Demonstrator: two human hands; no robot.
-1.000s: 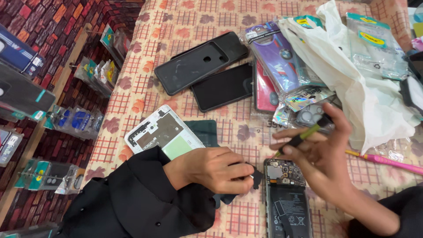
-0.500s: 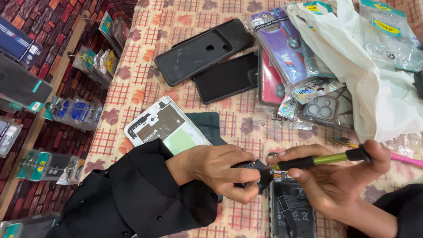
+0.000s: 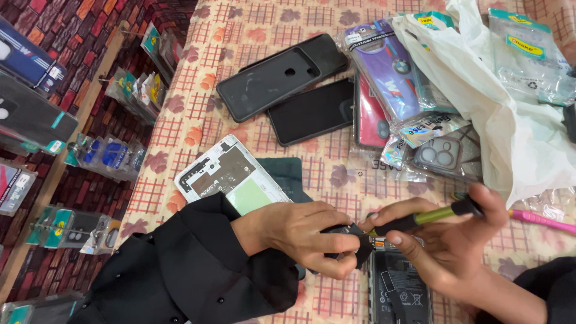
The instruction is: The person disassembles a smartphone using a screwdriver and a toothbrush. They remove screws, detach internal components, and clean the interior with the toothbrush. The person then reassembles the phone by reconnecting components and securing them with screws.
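My left hand (image 3: 306, 235) pinches a small black part (image 3: 351, 235) at the top edge of an opened phone (image 3: 399, 288) that lies back-up with its battery exposed. My right hand (image 3: 447, 240) grips a green and black screwdriver (image 3: 429, 217), held almost level, its tip meeting the black part. A white phone frame (image 3: 231, 174) with a pale green panel lies just left of my left sleeve, on top of a dark rectangular piece (image 3: 291, 174).
On the patterned cloth (image 3: 252, 24) lie a black phone case (image 3: 276, 75), a dark phone (image 3: 312, 111), packaged cases (image 3: 393, 72), a clear camera-cutout case (image 3: 447, 157), a white plastic bag (image 3: 480, 90) and a pink tool (image 3: 540, 219). Packaged accessories (image 3: 102, 153) hang at left.
My right hand has come down from a raised position with the screwdriver, now levelled with its tip at the black part. My left hand stays at the phone's top edge.
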